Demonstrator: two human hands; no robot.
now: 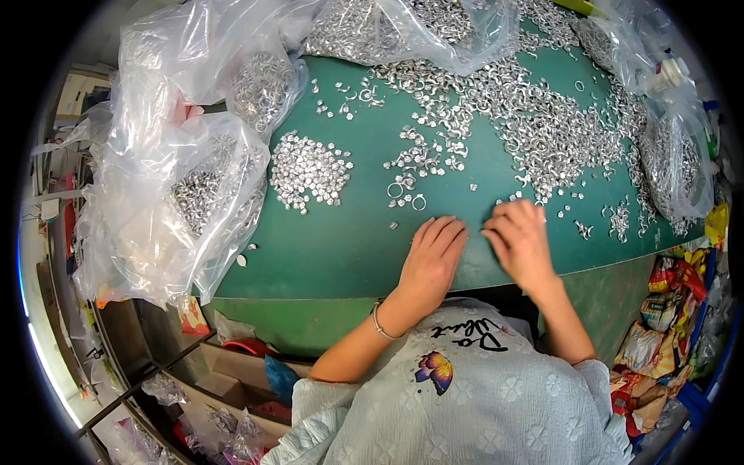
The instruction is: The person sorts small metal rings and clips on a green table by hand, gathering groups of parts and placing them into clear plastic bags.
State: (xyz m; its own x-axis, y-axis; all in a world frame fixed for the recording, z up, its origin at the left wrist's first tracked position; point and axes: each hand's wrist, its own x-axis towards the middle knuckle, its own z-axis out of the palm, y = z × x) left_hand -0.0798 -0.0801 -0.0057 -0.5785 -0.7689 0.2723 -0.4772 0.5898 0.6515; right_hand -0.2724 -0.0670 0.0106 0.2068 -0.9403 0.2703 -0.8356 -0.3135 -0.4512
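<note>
My left hand point(432, 262) rests low over the green tabletop point(333, 248), its fingers bent and pressed together. Whatever it may hold is hidden beneath the fingers. Just to its right, apart from it, my right hand point(523, 244) is curled with the thumb drawn towards the fingers, and its grip is hidden too. A few small silver metal pieces lie by the right fingertips. Beyond the left hand are two silver rings point(419, 202) and a loose cluster of silver pieces point(422, 159). A neat heap of small silver flower-shaped pieces point(310, 172) sits further left.
A wide spread of curved silver metal parts point(542, 136) covers the far right of the table. Clear plastic bags of metal parts stand at the left point(221, 194), the back point(356, 35) and the right point(678, 167). Below the left edge are open drawers point(225, 384); colourful packages point(651, 349) lie lower right.
</note>
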